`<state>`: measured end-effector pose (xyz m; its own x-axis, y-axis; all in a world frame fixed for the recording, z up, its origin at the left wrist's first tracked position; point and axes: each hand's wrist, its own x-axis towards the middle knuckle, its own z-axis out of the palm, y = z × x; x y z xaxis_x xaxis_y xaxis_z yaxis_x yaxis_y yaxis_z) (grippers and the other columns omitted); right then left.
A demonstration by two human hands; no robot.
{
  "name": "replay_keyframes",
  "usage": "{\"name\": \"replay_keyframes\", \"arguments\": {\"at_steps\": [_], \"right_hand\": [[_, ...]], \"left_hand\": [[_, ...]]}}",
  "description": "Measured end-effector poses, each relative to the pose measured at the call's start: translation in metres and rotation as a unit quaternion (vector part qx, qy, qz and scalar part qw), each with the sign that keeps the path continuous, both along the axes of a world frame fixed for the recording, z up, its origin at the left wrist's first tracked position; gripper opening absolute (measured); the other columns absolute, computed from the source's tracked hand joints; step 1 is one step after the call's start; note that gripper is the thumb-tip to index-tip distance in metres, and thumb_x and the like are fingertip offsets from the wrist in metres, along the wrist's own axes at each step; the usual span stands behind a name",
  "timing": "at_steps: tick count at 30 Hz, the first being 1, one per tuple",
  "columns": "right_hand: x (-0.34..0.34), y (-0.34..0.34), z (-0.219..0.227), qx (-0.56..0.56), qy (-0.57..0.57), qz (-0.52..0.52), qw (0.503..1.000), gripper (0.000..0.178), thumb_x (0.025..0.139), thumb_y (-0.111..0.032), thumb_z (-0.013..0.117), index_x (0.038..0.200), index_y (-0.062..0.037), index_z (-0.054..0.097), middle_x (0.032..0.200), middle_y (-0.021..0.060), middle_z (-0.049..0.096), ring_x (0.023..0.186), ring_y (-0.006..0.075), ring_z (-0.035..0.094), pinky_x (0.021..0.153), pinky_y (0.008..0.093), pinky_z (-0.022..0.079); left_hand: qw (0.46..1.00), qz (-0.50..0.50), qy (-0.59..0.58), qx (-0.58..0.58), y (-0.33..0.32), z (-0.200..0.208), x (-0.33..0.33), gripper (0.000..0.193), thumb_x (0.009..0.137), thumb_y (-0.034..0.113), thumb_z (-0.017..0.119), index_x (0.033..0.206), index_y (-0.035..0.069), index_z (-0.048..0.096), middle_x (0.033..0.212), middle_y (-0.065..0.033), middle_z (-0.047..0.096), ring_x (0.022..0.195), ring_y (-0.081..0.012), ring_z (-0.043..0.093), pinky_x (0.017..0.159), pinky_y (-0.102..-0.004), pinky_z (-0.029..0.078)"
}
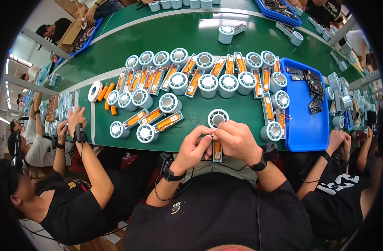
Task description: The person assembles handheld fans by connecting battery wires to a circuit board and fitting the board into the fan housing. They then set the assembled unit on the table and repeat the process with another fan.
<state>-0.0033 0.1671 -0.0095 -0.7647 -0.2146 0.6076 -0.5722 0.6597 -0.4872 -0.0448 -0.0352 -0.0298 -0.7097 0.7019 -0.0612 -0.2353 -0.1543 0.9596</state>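
My left hand (194,146) and my right hand (236,140) meet at the near edge of the green table (187,35). Both pinch the top end of a narrow grey holder with an orange battery (217,151) that hangs down between them. Just beyond my fingers stands a white round fan part (218,117). What my fingertips grip at the joint is too small to make out.
Many white fan parts and orange battery holders (200,77) lie in rows across the table. A blue tray (305,109) with dark circuit boards sits to the right. Other people work close on my left (76,125) and right (338,140), and across the table.
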Motion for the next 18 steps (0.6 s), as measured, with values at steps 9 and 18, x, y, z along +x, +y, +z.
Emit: {"name": "replay_keyframes", "arguments": {"at_steps": [9, 18], "right_hand": [[0.004, 0.002, -0.001, 0.002, 0.004, -0.006, 1.0, 0.015, 0.075, 0.001, 0.074, 0.084, -0.0038, 0.063, 0.081, 0.0088, 0.06, 0.068, 0.0278, 0.061, 0.056, 0.0377, 0.05], [0.001, 0.001, 0.01, 0.106, -0.012, 0.035, 0.994, 0.013, 0.076, -0.004, 0.072, 0.082, -0.0051, 0.061, 0.076, 0.0067, 0.054, 0.068, 0.0261, 0.059, 0.056, 0.0376, 0.048]], "left_hand": [[0.997, 0.046, 0.052, 0.02, 0.01, -0.008, 0.016, 0.023, 0.107, 0.003, 0.049, 0.129, 0.003, 0.057, 0.111, -0.0066, 0.06, 0.067, -0.0088, 0.059, 0.054, -0.0225, 0.049], [0.998, 0.047, 0.033, -0.007, 0.005, -0.01, 0.018, 0.022, 0.106, 0.004, 0.053, 0.127, 0.003, 0.058, 0.108, -0.0057, 0.061, 0.066, -0.0076, 0.059, 0.054, -0.0221, 0.049]]}}
